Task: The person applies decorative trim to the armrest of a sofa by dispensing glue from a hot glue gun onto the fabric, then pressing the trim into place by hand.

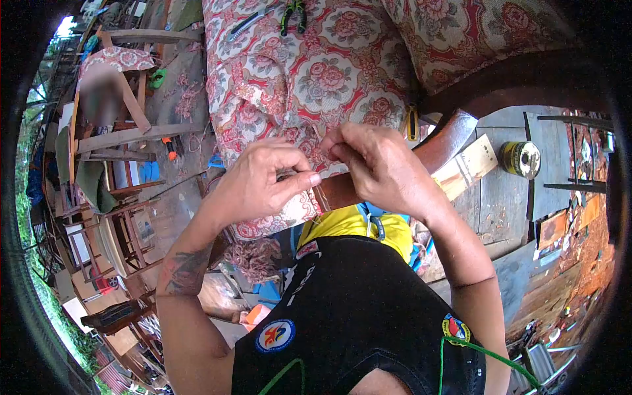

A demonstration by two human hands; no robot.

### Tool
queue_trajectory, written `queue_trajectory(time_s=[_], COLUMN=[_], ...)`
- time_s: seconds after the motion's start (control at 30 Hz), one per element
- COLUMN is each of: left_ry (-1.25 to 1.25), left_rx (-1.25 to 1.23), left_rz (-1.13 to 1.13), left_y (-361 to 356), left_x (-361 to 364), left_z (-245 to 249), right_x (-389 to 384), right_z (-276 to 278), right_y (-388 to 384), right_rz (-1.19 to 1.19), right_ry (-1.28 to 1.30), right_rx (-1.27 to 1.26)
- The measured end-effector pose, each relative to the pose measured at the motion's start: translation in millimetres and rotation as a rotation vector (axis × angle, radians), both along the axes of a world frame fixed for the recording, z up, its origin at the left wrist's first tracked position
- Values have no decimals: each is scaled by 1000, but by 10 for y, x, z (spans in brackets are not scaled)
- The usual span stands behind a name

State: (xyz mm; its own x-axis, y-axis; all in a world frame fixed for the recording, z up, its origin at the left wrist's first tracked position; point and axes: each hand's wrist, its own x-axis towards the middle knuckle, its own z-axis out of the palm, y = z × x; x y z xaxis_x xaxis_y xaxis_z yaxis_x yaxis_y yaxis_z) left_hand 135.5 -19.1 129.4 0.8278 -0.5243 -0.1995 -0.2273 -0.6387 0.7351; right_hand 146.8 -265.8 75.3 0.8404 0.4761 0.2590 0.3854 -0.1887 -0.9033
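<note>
Left hand (263, 181) pinching the floral fabric (309, 72) edge, right hand (378, 164) gripping it just beside, pliers (293, 14) lying above

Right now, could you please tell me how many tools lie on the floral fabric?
2: green-handled pliers at the top edge and a grey tool just left of them. A yellow item by the armrest may be another.

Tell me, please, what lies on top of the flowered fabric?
Green-handled pliers and a dark slim tool lie on the flowered fabric. The left hand and right hand pinch its lower edge. What it covers is hidden.
</note>
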Motion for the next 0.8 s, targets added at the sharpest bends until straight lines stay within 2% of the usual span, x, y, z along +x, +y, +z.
queue_trajectory(time_s=[0.07,0.2,0.27,0.37,0.43,0.47,0.5,0.53,0.57,0.63,0.67,0.7,0.73,0.77,0.8], left_ry=[-53,-14,208,197,87,70,48,31,12,5,24,16,-9,-34,-26], left_rx=[94,119,171,223,239,233,226,282,291,313,321,333,330,324,292], left_rz=[-151,-211,-72,0,-40,-51,-62,-29,-40,-37,-37,-50,-61,-71,-69], left_y=[-9,-92,-145,-171,-182,-160,-164,-263,-265,-227,-243,-236,-212,-194,-192], left_x=[98,214,197,123,77,74,64,4,-1,46,53,75,106,126,118], left_z=[34,99,179,203,208,199,207,308,295,250,273,271,238,206,185], right_x=[0,5,-27,-131,-363,-557,-638,-877,-1090,-1624,-1967,-2345,-2832,-3340,-3835], right_z=[25,-28,-39,-100,-179,-352,-716,-1020,-1412,-2356,-2723,-3166,-3768,-4334,-4708], right_y=[13,-16,-14,-35,-120,-192,-291,-424,-613,-898,-1009,-1114,-1253,-1349,-1411], right_rz=[-66,-100,-127,-173,-437,-582,-808,-858,-932,-1058,-1175,-1155,-1197,-1211,-1260], right_ry=[-3,-15,-7,-50,-260,-289,-453,-337,-321,-33,195,342,379,502,549], right_rx=[48,52,112,245,633,726,690,774,650,522,226,212,-22,94,67])
